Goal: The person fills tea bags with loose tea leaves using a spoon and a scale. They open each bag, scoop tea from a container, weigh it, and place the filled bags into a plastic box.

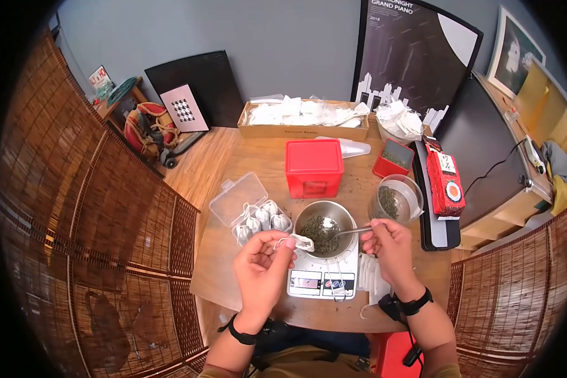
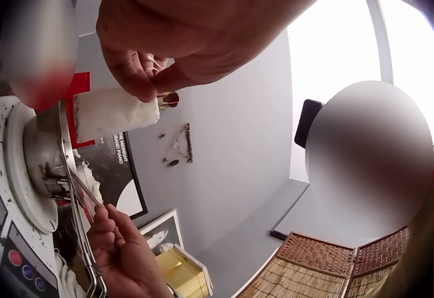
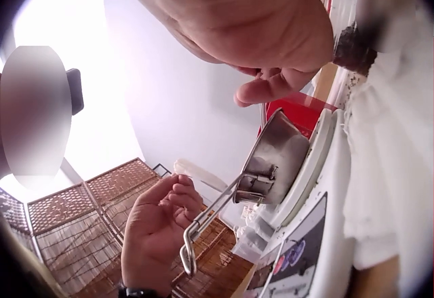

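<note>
My left hand (image 1: 263, 272) pinches a small white drawstring tea bag (image 2: 116, 115) by its top end, just over the near left rim of a metal pot (image 1: 348, 216). Dark green dried leaves (image 1: 321, 240) lie in the pot, which stands on a white kitchen scale (image 1: 292, 268). My right hand (image 1: 395, 253) grips the handle of a metal spoon (image 1: 355, 230) between thumb and fingers. The spoon's bowl end is down among the leaves. In the right wrist view, the pot's folding wire handle (image 3: 203, 220) sticks out toward me.
Left of the pot, an opened clear plastic box (image 1: 238, 200) holds several filled bags (image 1: 269, 218). Flat white bags (image 1: 373, 280) lie right of the scale. Behind are a red canister (image 1: 314, 165), a clear tub of leaves (image 1: 412, 200) and a cardboard box (image 1: 283, 131) of white bags.
</note>
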Demonstrator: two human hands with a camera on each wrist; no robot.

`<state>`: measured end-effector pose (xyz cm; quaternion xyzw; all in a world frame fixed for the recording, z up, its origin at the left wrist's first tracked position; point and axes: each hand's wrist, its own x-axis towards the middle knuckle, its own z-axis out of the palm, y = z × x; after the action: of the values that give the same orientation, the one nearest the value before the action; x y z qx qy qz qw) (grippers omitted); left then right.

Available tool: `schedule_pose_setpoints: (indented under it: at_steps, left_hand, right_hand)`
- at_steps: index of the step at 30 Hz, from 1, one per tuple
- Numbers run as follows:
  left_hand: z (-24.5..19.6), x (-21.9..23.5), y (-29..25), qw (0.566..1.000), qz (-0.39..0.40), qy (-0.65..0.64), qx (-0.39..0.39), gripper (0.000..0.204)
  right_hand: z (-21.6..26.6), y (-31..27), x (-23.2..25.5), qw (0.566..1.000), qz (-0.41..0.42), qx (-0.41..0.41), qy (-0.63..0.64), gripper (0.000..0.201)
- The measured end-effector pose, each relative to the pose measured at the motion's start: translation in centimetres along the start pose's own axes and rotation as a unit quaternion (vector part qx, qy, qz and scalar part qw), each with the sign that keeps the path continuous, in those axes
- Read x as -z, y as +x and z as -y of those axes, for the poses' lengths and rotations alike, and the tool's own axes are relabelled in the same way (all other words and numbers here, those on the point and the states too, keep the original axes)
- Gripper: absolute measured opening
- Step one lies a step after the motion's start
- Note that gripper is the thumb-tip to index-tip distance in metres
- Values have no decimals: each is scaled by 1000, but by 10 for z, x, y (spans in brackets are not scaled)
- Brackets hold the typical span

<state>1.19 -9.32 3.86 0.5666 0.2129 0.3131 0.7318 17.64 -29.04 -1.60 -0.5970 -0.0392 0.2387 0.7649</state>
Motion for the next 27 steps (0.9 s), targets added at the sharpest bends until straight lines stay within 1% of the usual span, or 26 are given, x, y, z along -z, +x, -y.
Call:
schedule_pose_setpoints:
  at_steps: [1,8,10,11,13,14,16,18,19,23,25,27]
  left_hand:
    - [2,0,1,1000,14,4,6,14]
    - [11,-9,14,999,41,15,24,18]
    - [15,-13,19,997,62,23,47,19]
    - [18,-14,22,997,61,22,46,19]
    - [25,-17,27,995,78,27,62,20]
    - [30,-18,28,995,74,25,59,20]
    - [38,-22,29,993,93,19,67,21]
    - [40,-26,28,992,95,32,71,24]
    - [42,-28,28,992,101,27,72,24]
    - [42,-29,27,991,101,44,77,24]
    - [45,-32,27,992,99,41,73,24]
    - [45,-33,26,993,96,43,59,24]
  right_hand:
    - [0,0,2,1000,-12,-2,16,22]
    - [16,-1,12,998,-31,2,52,21]
    - [27,-2,13,997,-38,27,58,21]
    - [32,-3,14,997,-37,27,57,21]
    - [43,-2,16,996,-30,63,57,22]
    - [48,-2,16,996,-36,72,49,23]
    - [59,-5,17,996,-32,75,36,23]
    - [59,0,19,995,-34,86,24,22]
    - [57,2,21,996,-21,84,20,22]
    - [59,3,25,996,-35,77,4,21]
    - [62,3,22,998,-17,68,1,19]
    - [65,3,19,998,-19,67,-7,19]
